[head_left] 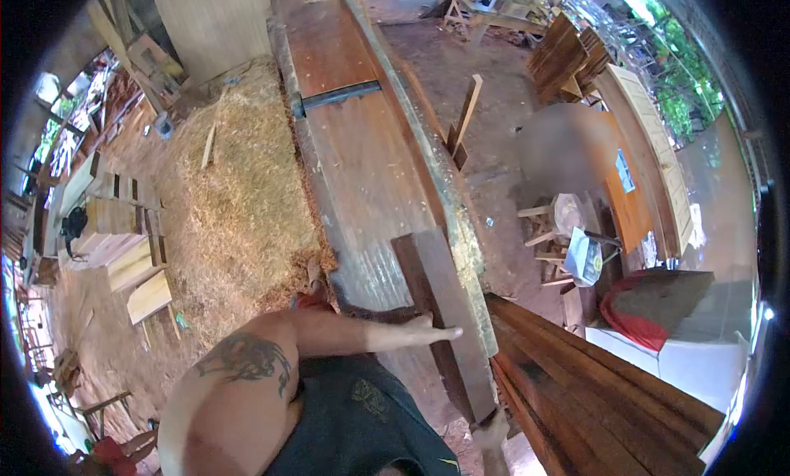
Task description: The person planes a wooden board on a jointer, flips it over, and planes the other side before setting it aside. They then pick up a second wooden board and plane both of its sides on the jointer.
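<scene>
Brown dirt floor (494,229) around long, worn wooden bench (354,155); thick, dark-brown rectangular beam (448,299) sits on it, near end overhanging. Left hand (429,336) on beam, fingers extended; right hand (491,431) at overhanging end, grip unclear: if it slips, beam could tip and drop.

Woodworking shop, prob. open-air: sawdust pile (247,180), stacked planks (592,377), long planer-type bench (362,163).

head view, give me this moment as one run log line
left hand: on dark beam | right hand: at beam's near end, grip unclear | beam: along long bench's right side | shavings: piled left of bench
</scene>
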A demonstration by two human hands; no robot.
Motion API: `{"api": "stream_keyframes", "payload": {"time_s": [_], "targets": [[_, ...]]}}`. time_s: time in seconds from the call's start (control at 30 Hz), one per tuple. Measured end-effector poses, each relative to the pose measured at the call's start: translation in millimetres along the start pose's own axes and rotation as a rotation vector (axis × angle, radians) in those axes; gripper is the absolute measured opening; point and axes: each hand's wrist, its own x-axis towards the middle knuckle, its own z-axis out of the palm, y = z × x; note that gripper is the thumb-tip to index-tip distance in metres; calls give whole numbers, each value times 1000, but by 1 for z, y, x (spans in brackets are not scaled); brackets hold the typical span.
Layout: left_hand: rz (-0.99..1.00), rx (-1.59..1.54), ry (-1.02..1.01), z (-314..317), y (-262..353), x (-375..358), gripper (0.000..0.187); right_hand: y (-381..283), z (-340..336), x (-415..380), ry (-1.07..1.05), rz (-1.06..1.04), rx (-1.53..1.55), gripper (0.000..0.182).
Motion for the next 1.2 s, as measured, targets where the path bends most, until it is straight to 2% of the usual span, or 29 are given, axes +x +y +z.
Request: {"api": "stream_keyframes", "payload": {"time_s": [0.03,0.07,0.17,0.27,0.33,0.5,0.67,0.73,0.93,1.03,1.2], "targets": [[72,-50,11,-3,4,3,133,-5,2,16,2,-14,-22,76],[-22,69,154,1,-28,38,140,-8,7,31,2,-28,-48,75],[-111,65,414,-3,1,57,148,-37,8,79,57,-132,-23,77],[1,-206,426,-37,36,60,153,-54,16,120,88,-196,22,81],[-27,-181,472,-62,49,66,154,-62,19,148,82,-221,-32,81],[-36,-100,611,-130,53,103,156,-106,26,215,104,-273,67,78],[115,-198,642,-201,76,107,151,-154,41,270,118,-314,62,81],[93,-178,681,-226,78,117,151,-165,52,289,141,-324,61,81],[90,-164,725,-280,100,116,150,-197,72,332,187,-300,37,85],[95,-168,737,-306,103,124,152,-212,78,354,193,-362,14,85],[132,-143,796,-351,102,146,154,-255,79,381,178,-294,-1,83]]}}
